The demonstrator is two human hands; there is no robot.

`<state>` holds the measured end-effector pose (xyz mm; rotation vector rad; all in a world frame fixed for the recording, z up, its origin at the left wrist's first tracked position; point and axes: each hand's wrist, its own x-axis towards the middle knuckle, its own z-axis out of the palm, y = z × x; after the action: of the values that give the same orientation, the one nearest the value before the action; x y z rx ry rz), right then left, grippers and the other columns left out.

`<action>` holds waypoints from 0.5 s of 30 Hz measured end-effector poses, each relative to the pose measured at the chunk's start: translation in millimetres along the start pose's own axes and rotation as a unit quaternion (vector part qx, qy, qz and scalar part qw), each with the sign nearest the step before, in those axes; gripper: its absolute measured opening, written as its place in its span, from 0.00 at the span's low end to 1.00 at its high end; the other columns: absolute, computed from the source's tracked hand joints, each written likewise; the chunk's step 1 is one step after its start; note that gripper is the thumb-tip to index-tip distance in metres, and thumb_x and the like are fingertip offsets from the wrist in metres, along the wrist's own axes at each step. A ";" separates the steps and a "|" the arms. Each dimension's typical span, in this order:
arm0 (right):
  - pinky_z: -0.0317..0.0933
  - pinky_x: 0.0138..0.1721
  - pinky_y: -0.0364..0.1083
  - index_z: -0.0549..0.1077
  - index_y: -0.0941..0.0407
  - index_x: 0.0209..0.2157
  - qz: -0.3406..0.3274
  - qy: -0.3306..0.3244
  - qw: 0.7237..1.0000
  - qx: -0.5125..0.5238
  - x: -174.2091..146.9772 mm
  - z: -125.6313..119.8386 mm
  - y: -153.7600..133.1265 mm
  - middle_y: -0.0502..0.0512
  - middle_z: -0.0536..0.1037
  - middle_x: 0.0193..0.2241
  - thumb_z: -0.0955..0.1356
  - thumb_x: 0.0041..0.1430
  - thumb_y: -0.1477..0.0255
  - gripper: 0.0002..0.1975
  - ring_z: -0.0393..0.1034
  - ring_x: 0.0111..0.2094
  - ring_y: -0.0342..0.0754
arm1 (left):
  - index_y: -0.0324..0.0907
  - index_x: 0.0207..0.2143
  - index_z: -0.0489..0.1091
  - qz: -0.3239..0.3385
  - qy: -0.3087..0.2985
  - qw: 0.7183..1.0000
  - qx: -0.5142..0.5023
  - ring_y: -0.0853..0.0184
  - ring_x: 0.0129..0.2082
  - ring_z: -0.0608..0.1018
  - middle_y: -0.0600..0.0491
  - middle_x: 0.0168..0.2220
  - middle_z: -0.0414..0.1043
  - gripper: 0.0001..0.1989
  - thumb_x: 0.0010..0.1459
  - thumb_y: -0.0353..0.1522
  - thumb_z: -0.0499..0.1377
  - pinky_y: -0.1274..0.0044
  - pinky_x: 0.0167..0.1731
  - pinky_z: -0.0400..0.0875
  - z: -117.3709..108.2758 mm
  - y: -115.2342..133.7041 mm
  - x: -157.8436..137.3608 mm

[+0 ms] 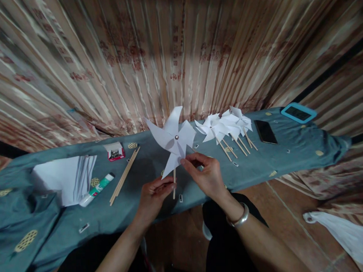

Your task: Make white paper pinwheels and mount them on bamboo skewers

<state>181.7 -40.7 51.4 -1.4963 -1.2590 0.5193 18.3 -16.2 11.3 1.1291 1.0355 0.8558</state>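
Note:
A white paper pinwheel (169, 134) with a shiny pin at its centre is held up in front of me. My left hand (155, 195) grips its thin wooden stick (174, 184) between thumb and fingers, below the blades. At the lower right blade, my right hand (204, 173) pinches the paper edge with thumb and forefinger. Several more white pinwheels (226, 126) on sticks lie bunched together on the cloth-covered table, right of my hands. To the left rest loose wooden sticks (124, 176) and a small red box of pins (115, 154).
A stack of white paper (61, 177) and a green-and-white glue stick (98, 189) lie at the left. Farther right are a dark phone (265, 131) and a blue-framed digital clock (298, 112). A patterned curtain (178, 52) hangs behind the table (261, 164).

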 end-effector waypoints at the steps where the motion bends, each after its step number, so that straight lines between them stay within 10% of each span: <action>1: 0.62 0.29 0.42 0.77 0.56 0.27 -0.011 0.006 1.000 -0.019 0.4 -1.5 0.8 0.49 0.77 0.24 0.70 0.56 0.66 0.09 0.68 0.24 0.42 | 0.43 0.26 0.80 -0.004 -0.001 1.000 -0.005 0.65 0.28 0.80 0.53 0.26 0.80 0.09 0.37 0.33 0.69 0.77 0.34 0.75 0.6 0.2 -0.3; 15: 0.61 0.30 0.42 0.78 0.55 0.30 -0.024 0.080 0.993 -0.083 15.9 -25.2 12.1 0.48 0.75 0.22 0.69 0.57 0.65 0.09 0.66 0.24 0.42 | 0.44 0.25 0.81 0.001 -0.025 1.000 -0.002 0.67 0.28 0.79 0.53 0.27 0.80 0.06 0.38 0.32 0.69 0.79 0.32 0.74 1.3 -2.4 -2.0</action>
<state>213.4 -36.0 53.8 -1.6070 -1.2317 0.2613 19.0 -19.0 9.6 1.1430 0.9911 0.8254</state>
